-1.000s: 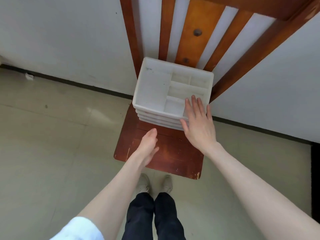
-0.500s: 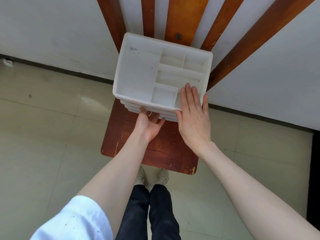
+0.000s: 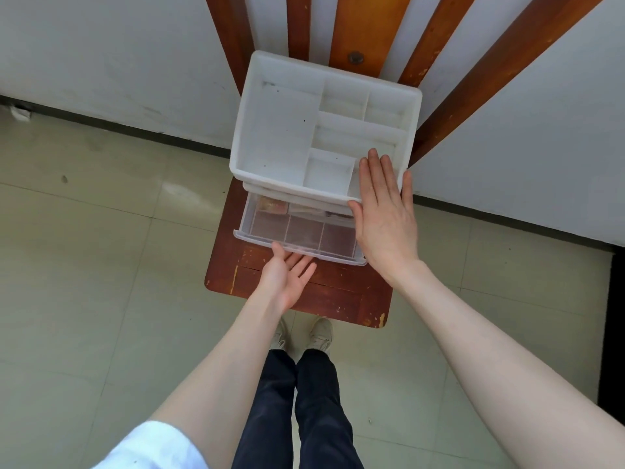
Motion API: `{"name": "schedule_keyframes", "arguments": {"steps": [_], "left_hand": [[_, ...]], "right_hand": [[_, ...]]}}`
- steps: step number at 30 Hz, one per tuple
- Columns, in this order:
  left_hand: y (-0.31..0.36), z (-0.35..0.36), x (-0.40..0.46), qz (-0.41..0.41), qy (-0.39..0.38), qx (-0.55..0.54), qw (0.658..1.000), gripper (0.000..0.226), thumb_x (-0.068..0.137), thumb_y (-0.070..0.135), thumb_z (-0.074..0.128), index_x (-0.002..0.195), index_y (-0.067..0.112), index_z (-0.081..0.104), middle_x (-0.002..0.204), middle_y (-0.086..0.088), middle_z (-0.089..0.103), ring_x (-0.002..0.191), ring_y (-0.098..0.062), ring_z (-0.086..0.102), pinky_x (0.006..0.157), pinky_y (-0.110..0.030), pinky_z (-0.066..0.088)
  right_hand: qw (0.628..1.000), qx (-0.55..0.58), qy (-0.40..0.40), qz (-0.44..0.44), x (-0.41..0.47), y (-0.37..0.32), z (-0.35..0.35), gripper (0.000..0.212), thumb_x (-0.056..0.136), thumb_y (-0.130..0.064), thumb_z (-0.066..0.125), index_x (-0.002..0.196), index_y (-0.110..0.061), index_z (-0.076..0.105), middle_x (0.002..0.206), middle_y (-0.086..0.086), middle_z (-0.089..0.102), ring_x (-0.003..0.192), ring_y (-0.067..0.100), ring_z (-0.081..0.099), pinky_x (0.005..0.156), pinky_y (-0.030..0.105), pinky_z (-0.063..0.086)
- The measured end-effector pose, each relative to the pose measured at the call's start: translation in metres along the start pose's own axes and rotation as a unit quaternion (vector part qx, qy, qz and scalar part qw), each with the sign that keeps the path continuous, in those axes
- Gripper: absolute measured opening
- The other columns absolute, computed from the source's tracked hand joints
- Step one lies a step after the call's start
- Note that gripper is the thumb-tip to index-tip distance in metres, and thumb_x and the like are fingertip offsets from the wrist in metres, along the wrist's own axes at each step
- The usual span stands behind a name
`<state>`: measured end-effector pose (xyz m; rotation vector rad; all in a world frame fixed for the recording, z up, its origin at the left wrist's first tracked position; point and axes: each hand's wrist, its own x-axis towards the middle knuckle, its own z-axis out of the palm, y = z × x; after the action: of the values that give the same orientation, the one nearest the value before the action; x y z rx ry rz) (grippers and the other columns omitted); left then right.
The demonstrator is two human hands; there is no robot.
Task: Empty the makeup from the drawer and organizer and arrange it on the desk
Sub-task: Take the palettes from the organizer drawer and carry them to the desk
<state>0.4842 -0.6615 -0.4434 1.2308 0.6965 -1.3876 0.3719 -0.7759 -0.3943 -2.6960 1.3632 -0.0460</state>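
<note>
I see the white organizer on a wooden chair, its clear drawer pulled out. My right hand lies flat on the organizer's front corner. My left hand, palm up, has its fingers under the drawer's front.

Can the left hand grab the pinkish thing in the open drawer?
Probably yes. The drawer is pulled out, the pinkish item lies uncovered at its back left, and the left hand sits open at the drawer's front edge.

wooden chair, tiled floor, white wall
</note>
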Motion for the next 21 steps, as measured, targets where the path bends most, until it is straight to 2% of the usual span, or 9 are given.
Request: {"name": "schedule_keyframes", "arguments": {"steps": [5, 14, 17, 19, 21], "left_hand": [[-0.009, -0.019, -0.011, -0.013, 0.012, 0.006, 1.000, 0.050, 0.101, 0.035, 0.025, 0.135, 0.000, 0.034, 0.142, -0.018, 0.040, 0.129, -0.032, 0.043, 0.099, -0.044, 0.039], [-0.011, -0.027, -0.020, -0.024, 0.018, 0.010, 0.999, 0.048, 0.102, 0.032, 0.026, 0.138, 0.001, 0.031, 0.141, -0.019, 0.040, 0.127, -0.032, 0.045, 0.094, -0.043, 0.042], [-0.008, -0.029, -0.025, -0.036, 0.023, 0.026, 0.999, 0.045, 0.102, 0.028, 0.026, 0.138, 0.000, 0.032, 0.140, -0.019, 0.043, 0.127, -0.032, 0.045, 0.097, -0.042, 0.041], [-0.004, -0.031, -0.032, -0.044, 0.020, 0.107, 0.993, 0.044, 0.102, 0.024, 0.029, 0.139, 0.000, 0.032, 0.138, -0.017, 0.046, 0.125, -0.030, 0.047, 0.097, -0.040, 0.042], [-0.001, -0.029, -0.044, -0.018, 0.043, 0.270, 0.962, 0.038, 0.101, 0.021, 0.034, 0.133, 0.002, 0.043, 0.124, -0.013, 0.058, 0.113, -0.026, 0.057, 0.091, -0.035, 0.047]], "right_hand": [[1.000, 0.005, -0.002, 0.003, 0.000, -0.002, -0.003, 0.054, 0.099, -0.026, 0.038, 0.146, -0.005, 0.023, 0.154, 0.012, 0.020, 0.144, 0.026, 0.015, 0.115, 0.042, 0.000], [1.000, 0.006, -0.022, 0.015, 0.000, -0.004, -0.009, 0.055, 0.099, -0.027, 0.036, 0.148, -0.008, 0.019, 0.156, 0.010, 0.015, 0.145, 0.024, 0.010, 0.115, 0.040, -0.004], [0.999, 0.026, -0.026, 0.018, -0.001, -0.007, -0.013, 0.056, 0.099, -0.026, 0.037, 0.148, -0.008, 0.019, 0.156, 0.011, 0.014, 0.145, 0.025, 0.011, 0.115, 0.040, -0.003], [0.998, 0.053, -0.005, 0.021, -0.007, -0.009, -0.015, 0.055, 0.097, -0.024, 0.041, 0.146, -0.006, 0.023, 0.155, 0.014, 0.017, 0.144, 0.027, 0.013, 0.116, 0.042, 0.002], [0.995, 0.092, 0.032, 0.020, -0.021, -0.015, -0.015, 0.051, 0.095, -0.019, 0.043, 0.142, -0.003, 0.032, 0.152, 0.017, 0.024, 0.142, 0.029, 0.019, 0.117, 0.043, 0.008]]}}
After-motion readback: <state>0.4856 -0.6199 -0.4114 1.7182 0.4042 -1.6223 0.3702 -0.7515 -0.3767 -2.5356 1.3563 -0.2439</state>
